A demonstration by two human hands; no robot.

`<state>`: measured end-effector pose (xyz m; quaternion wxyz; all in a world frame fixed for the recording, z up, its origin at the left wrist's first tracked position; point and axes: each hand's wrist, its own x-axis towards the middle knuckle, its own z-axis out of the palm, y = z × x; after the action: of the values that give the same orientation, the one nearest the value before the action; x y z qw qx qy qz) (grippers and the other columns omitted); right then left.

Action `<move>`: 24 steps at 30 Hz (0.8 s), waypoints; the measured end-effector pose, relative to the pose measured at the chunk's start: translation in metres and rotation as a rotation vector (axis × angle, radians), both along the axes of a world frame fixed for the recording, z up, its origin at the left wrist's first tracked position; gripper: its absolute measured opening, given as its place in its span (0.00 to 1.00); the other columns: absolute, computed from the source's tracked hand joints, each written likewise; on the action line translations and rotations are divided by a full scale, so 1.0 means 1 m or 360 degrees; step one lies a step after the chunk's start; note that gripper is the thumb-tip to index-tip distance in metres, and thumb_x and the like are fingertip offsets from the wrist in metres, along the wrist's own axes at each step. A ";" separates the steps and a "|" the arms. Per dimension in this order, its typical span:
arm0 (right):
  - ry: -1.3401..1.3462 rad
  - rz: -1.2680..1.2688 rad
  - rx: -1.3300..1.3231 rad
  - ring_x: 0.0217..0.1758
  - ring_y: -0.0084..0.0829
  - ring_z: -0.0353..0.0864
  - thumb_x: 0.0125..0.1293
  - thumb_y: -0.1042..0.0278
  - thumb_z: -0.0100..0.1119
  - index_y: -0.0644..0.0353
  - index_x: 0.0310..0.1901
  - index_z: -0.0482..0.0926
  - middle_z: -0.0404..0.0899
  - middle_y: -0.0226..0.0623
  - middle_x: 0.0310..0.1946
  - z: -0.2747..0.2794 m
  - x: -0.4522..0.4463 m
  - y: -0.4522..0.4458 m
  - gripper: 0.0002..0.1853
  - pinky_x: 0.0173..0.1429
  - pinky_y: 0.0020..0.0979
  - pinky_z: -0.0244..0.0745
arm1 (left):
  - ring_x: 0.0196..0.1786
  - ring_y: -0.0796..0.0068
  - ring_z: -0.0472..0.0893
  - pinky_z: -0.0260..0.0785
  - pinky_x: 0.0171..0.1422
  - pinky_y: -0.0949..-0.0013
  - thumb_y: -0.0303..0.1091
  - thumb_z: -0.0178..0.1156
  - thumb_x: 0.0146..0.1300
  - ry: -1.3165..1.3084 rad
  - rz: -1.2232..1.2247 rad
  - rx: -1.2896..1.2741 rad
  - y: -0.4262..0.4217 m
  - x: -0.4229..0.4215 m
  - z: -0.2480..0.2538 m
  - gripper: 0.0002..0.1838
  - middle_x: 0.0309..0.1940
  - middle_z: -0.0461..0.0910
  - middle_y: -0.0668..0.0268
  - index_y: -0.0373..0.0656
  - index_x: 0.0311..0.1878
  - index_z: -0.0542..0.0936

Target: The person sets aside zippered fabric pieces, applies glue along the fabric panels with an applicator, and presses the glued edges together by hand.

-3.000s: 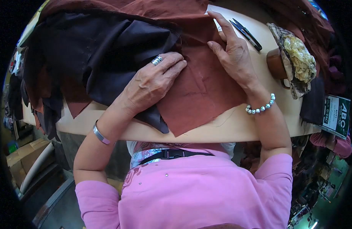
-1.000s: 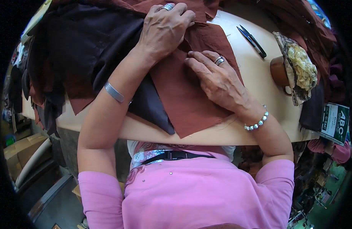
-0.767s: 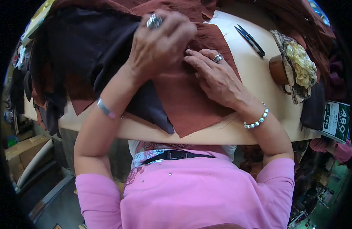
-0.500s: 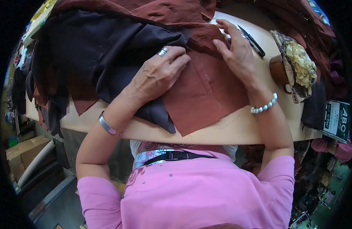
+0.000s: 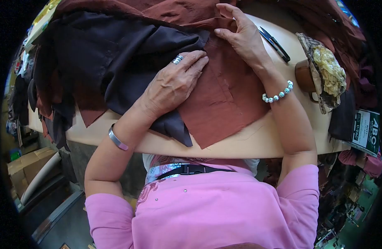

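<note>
Near the counter (image 5: 162, 145)'s front edge, the rust cloth (image 5: 228, 95) points a corner to 6 o'clock. At its 10 o'clock, the left hand (image 5: 172, 85) has a narrow grip, any pinch unclear, beside dark cloth (image 5: 95, 54). Brown mug (image 5: 304, 76) before 3; black snips (image 5: 275, 45) past 1; right hand (image 5: 245, 39) at 12, grip wide.

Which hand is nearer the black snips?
The right hand, wearing the beaded bracelet; the snips lie beside it. The left hand is farther off, over the dark cloth.
</note>
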<state>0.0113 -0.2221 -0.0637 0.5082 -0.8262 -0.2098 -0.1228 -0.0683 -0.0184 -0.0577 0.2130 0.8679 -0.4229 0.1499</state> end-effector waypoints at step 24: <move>0.0181 0.0067 0.0113 0.62 0.34 0.69 0.53 0.83 0.60 0.62 0.61 0.66 0.73 0.42 0.56 0.022 -0.011 0.005 0.31 0.67 0.30 0.61 | 0.53 0.57 0.74 0.68 0.57 0.62 0.28 0.54 0.61 0.0028 0.0152 0.0076 0.002 0.006 0.002 0.19 0.51 0.73 0.56 0.39 0.57 0.73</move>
<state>0.0005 -0.2167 -0.0418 0.5508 -0.8087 -0.1934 -0.0722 -0.0619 -0.0161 -0.0555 0.1887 0.8932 -0.3826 0.1421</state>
